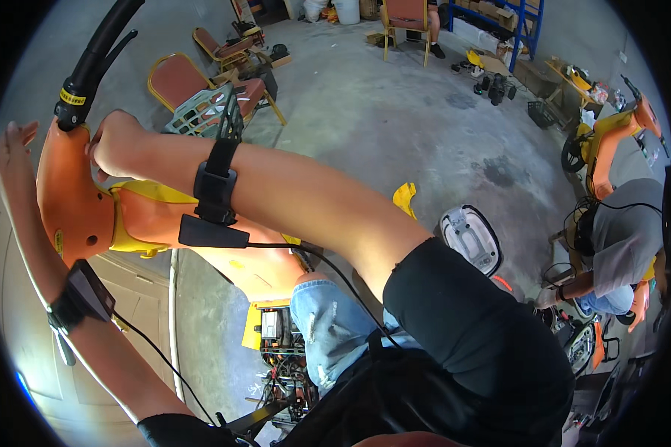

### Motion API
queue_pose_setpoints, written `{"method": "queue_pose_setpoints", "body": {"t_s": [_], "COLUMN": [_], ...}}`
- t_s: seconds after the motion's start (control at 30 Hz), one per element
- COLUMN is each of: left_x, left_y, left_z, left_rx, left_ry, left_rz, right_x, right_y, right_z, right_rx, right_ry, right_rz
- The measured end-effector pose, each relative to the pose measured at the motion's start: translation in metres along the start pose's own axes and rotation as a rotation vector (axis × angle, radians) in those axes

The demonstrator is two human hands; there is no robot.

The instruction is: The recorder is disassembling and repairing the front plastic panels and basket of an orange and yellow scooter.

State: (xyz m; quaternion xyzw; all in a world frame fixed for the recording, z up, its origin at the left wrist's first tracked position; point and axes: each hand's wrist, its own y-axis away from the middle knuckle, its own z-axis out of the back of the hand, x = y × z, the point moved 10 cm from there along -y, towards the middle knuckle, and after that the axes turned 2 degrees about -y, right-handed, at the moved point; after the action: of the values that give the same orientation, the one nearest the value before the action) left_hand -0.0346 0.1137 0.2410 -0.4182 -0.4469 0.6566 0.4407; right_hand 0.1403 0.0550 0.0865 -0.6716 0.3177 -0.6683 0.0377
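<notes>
An orange electric scooter's front column (68,190) stands before me at the left, with a black handlebar grip and brake lever (97,63) rising from its top. On the column's far left side is my left hand (13,153), seen edge-on with its fingers stretched out. My right hand (117,143) is closed against the right side of the column, just below the handlebar joint; its fingertips and whatever they hold are hidden. Yellow trim (153,192) borders the orange body. Lower down, wiring and parts (283,350) lie exposed in the scooter's open body beside my jeans-clad knee.
Behind the scooter stand red-seated chairs (177,80), one bearing a green plastic crate (205,110). A white oval shell (471,238) and a yellow piece (404,199) lie on the floor. At right, another person (622,238) bends near a second orange scooter (611,145).
</notes>
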Motion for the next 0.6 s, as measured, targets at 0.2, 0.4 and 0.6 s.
{"method": "queue_pose_setpoints", "body": {"t_s": [0.2, 0.4, 0.6], "left_x": [0.042, -0.003, -0.017], "left_y": [0.009, 0.031, 0.022], "left_z": [-0.039, -0.029, -0.018], "left_rx": [0.327, 0.326, 0.206], "left_ry": [-0.043, -0.058, -0.252], "left_rz": [0.312, 0.333, 0.196], "right_x": [0.014, 0.011, 0.015], "right_y": [0.003, 0.005, 0.018], "right_z": [0.004, 0.007, 0.007], "right_rx": [-0.041, -0.084, -0.110], "right_ry": [0.153, 0.100, -0.013], "right_rz": [0.124, 0.083, 0.118]}}
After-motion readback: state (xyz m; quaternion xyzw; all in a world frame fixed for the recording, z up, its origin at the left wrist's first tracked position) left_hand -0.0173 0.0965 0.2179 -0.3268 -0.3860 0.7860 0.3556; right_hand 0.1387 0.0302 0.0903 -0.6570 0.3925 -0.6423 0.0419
